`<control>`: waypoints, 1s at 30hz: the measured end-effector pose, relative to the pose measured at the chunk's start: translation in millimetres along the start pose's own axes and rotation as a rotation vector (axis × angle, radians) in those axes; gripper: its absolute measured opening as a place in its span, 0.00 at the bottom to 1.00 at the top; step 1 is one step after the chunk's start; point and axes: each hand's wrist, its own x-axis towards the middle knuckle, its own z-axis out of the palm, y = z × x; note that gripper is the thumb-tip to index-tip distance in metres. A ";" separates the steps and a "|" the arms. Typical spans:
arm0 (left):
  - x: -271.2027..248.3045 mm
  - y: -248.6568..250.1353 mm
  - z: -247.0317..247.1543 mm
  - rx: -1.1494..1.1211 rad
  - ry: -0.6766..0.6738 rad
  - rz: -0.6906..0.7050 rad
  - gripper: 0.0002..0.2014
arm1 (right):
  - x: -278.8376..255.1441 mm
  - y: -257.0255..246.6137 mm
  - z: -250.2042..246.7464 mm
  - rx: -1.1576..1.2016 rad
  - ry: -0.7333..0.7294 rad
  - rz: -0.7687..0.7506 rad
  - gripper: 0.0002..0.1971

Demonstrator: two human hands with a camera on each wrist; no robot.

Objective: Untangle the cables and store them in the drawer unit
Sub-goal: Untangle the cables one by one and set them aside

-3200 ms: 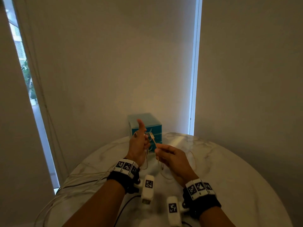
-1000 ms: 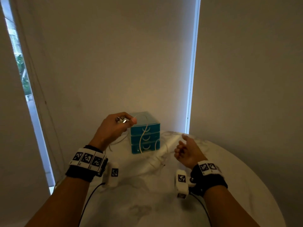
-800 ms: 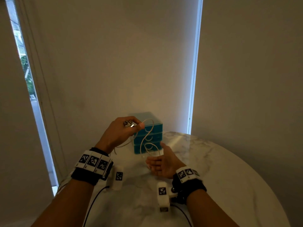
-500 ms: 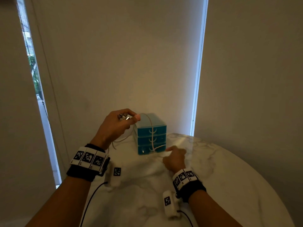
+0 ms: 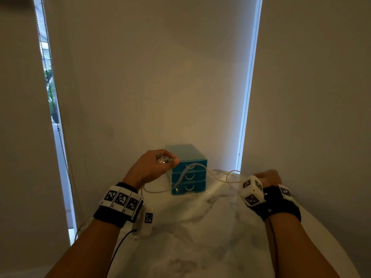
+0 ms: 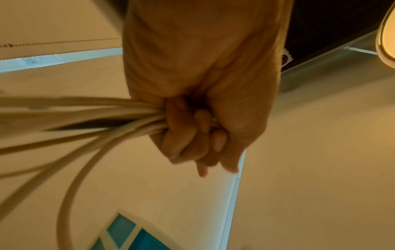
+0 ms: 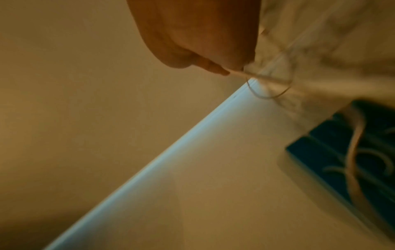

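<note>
Here both hands' fingers grip the cables (image 5: 216,176) before the closed-drawered drawer unit (image 5: 188,171).

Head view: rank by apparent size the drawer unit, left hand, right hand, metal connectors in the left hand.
1. left hand and drawer unit: look alike; the hand is nearer the camera, so unranked.
2. right hand: partly hidden behind its wrist camera.
3. metal connectors: smallest.
</note>
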 end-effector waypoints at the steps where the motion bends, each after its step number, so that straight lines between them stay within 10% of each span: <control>1: -0.1 2.1 -4.5 0.024 0.108 0.030 0.12 | -5.8 -8.5 17.8 -0.007 0.024 -0.060 0.08; 3: -3.0 9.1 -17.2 -0.034 0.369 0.100 0.12 | -27.2 -25.3 64.7 0.217 -0.024 -0.161 0.15; 7: -12.2 21.2 -53.8 -0.207 0.695 0.218 0.16 | -84.3 -53.9 205.8 0.602 -0.597 -0.119 0.14; 11: -26.6 18.4 -83.9 -0.261 0.843 0.292 0.16 | -151.0 -7.8 272.5 -0.064 -1.238 -0.194 0.20; 14: -32.3 9.4 -92.2 -0.293 0.871 0.270 0.16 | -146.0 33.3 276.5 -0.499 -1.315 -0.309 0.14; 21: -17.8 -22.0 -60.0 -0.508 0.580 -0.038 0.23 | -81.3 44.0 198.6 -0.415 -0.945 -0.277 0.16; 30: 10.1 2.7 22.8 -0.358 -0.058 -0.066 0.24 | -102.4 95.9 141.0 -0.224 -1.225 -0.122 0.24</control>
